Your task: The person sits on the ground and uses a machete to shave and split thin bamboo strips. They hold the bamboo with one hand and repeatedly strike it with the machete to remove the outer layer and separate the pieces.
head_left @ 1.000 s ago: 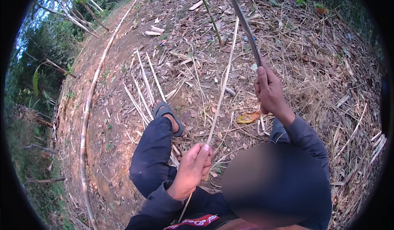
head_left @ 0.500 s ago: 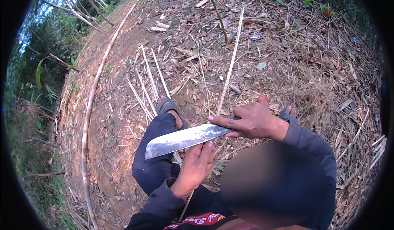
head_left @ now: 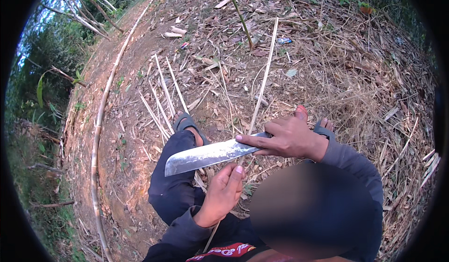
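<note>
One pale strip (head_left: 265,75) is pinched between the thumb and fingers of the left hand (head_left: 220,194); its upper length is directed away from the body, and a lower part is visible below the hand. A knife (head_left: 201,157) is gripped at the handle by the right hand (head_left: 294,138), which is closed, index finger laid along the blade's base. The blade is set across the strip, just beyond the left hand, tip to the left; cutting contact cannot be told. Several loose strips (head_left: 164,85) are spread near the left sandal (head_left: 186,121). Farther left, a long pole (head_left: 98,131) is seen on the ground (head_left: 126,145).
</note>
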The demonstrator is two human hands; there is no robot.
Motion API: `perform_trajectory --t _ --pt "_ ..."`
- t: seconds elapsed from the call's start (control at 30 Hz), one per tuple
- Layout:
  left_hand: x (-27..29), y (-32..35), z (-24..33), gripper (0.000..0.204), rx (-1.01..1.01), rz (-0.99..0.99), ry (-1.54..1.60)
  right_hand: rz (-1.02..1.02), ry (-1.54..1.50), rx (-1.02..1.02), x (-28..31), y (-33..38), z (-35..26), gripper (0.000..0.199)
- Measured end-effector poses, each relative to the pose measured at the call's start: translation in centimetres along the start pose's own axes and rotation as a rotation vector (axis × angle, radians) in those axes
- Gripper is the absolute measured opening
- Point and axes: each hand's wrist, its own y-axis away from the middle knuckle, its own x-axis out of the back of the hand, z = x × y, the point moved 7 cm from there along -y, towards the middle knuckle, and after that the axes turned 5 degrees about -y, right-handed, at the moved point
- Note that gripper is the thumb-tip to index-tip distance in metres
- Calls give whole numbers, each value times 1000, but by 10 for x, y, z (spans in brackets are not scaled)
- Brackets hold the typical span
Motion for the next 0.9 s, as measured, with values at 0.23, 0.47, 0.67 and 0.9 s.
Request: perform_trajectory --t 0.23,0.47,0.67,0.9 --pt "-3 -2 -3 21 -11 -25 -33 146 -52 -332 -14 24 68 57" --pt "3 2 -2 23 10 -34 32 26 95 -56 8 1 11 55" --pt "1 2 -4 22 38 -73 -17 219 31 -476 -12 30 87 53" --pt "3 5 1 22 41 -49 37 82 144 -220 5 10 31 56"
